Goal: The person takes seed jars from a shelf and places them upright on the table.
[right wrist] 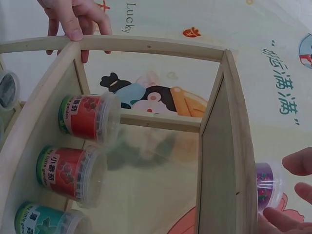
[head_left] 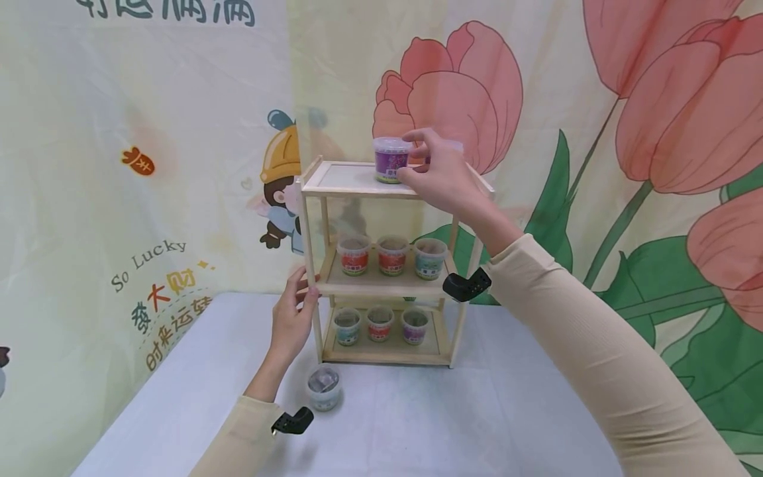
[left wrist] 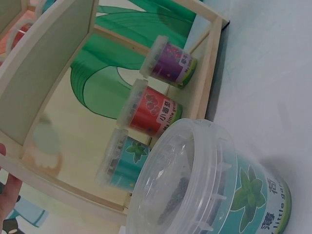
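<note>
A three-tier wooden shelf (head_left: 381,289) stands on the table. My left hand (head_left: 295,315) grips its left side at the middle tier, thumb in front and fingers behind. On the top tier sits a purple-labelled lidded cup (head_left: 389,162). My right hand (head_left: 444,175) curves loosely at this cup's right side, index fingertip right at the lid and thumb low by its base. In the right wrist view, gaps show between the fingers (right wrist: 300,163) and the same cup (right wrist: 264,185). Another purple cup (head_left: 456,146) is mostly hidden behind my right hand.
On the middle tier stand two red cups (head_left: 354,258) (head_left: 392,257) and a teal cup (head_left: 430,260). Below are a teal (head_left: 347,328), a red (head_left: 379,324) and a purple cup (head_left: 414,328). One lidded teal cup (head_left: 324,389) stands in front, beside my left wrist.
</note>
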`<state>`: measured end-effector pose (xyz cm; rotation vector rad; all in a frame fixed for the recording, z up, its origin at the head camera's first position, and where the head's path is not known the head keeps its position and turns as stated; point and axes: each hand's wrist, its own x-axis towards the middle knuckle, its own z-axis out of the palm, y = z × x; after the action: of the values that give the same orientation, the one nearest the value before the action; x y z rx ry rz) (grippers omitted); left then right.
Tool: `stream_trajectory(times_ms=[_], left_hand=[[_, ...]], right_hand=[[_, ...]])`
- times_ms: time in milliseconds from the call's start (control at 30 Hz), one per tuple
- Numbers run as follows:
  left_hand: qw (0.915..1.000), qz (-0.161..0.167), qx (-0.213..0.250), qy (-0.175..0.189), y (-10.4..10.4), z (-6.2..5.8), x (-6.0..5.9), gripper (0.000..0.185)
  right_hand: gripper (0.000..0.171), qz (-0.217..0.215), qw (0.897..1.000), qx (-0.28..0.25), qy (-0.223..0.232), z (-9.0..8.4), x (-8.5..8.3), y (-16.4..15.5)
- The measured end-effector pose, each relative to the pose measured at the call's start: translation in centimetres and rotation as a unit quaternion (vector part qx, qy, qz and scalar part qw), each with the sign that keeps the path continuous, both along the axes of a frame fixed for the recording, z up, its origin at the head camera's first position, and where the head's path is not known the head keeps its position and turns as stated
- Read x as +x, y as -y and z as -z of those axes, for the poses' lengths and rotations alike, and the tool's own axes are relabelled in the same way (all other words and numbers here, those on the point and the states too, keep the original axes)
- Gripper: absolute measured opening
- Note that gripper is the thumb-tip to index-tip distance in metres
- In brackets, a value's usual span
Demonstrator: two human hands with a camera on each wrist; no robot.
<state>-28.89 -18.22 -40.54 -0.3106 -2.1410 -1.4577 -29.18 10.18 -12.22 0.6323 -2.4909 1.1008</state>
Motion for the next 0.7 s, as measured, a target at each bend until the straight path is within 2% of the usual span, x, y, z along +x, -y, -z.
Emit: stream_trajectory(times_ms=[200, 700], left_hand=[[1.0, 0.002, 0.001, -0.001, 0.0, -0.2, 0.0, 0.051], [1.0, 0.001, 0.002, -0.005, 0.1, 0.2, -0.2, 0.05]], right_hand=[[0.065, 0.024, 0.999, 0.023, 0.022, -0.4, -0.3, 0.5], [0.074, 0.006, 0.997, 0.054, 0.047, -0.3, -3.1, 2.4]])
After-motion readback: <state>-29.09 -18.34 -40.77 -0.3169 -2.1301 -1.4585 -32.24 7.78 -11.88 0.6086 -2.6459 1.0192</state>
